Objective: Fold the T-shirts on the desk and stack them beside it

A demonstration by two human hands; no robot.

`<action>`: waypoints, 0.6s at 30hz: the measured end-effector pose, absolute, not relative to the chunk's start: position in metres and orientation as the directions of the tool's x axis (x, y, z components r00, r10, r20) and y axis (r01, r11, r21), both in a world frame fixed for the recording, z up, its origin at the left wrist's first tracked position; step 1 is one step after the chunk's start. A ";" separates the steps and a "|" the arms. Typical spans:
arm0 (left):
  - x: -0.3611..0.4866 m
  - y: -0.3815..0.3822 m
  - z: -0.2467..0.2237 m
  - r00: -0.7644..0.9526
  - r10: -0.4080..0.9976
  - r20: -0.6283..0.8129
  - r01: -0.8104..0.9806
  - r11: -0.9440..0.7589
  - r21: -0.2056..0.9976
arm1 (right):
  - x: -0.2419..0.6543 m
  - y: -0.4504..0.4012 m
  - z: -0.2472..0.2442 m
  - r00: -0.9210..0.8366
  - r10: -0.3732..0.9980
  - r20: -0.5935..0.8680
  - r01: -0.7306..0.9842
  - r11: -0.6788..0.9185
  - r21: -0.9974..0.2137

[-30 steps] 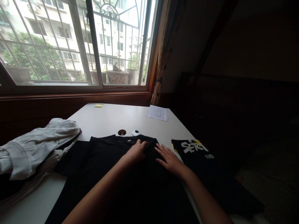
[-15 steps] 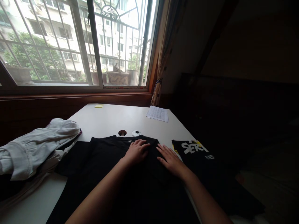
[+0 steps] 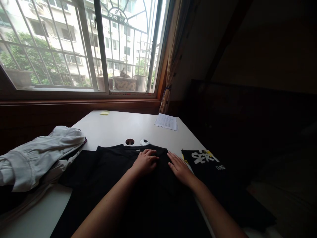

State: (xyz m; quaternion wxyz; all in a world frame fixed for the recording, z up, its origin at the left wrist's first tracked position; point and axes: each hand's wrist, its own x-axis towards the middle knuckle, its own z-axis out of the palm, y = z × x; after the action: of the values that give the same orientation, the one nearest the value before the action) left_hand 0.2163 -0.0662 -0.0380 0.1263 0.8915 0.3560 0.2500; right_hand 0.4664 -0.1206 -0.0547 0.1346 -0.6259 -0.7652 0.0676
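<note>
A black T-shirt (image 3: pixel 109 165) lies spread over the white table, its neckline at the far side and one short sleeve out to the left. My left hand (image 3: pixel 145 162) rests on it just right of the collar, fingers stretched and slightly bent. Flat at the shirt's right shoulder edge lies my right hand (image 3: pixel 180 168), fingers extended. Neither hand grips anything. Right of my right hand is another black garment (image 3: pixel 205 165) with white and yellow lettering.
Crumpled white and dark clothes (image 3: pixel 49 155) are heaped on the left of the table (image 3: pixel 119 124). A round hole (image 3: pixel 130 141) and a white round piece (image 3: pixel 144 142) sit beyond the collar. Farther back are papers (image 3: pixel 166 121) and a yellow note (image 3: pixel 105 113), below a barred window.
My right hand has shifted very slightly, with its fingers still on the shirt's shoulder. My left hand stays in nearly the same place; the shirt looks almost unchanged.
</note>
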 end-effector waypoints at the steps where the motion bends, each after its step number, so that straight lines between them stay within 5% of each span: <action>1: 0.216 -0.067 -0.037 0.619 0.699 0.358 0.573 -0.714 0.401 | 0.463 -0.118 -0.054 -0.160 0.981 0.106 0.950 0.182 -0.253; 9: 0.218 -0.065 -0.042 0.629 0.709 0.321 0.613 -0.705 0.356 | 0.424 -0.097 -0.049 -0.020 0.999 0.031 0.993 0.023 -0.118; 18: 0.218 -0.064 -0.048 0.671 0.667 0.323 0.597 -0.745 0.297 | 0.431 -0.099 -0.054 -0.019 1.000 0.019 0.993 0.021 -0.112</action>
State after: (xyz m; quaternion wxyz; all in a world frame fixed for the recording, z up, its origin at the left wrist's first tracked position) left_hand 0.2183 -0.0643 -0.0480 0.0834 0.9104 0.3473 0.2089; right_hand 0.4313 -0.0988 -0.0542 0.0461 -0.6987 -0.7132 0.0337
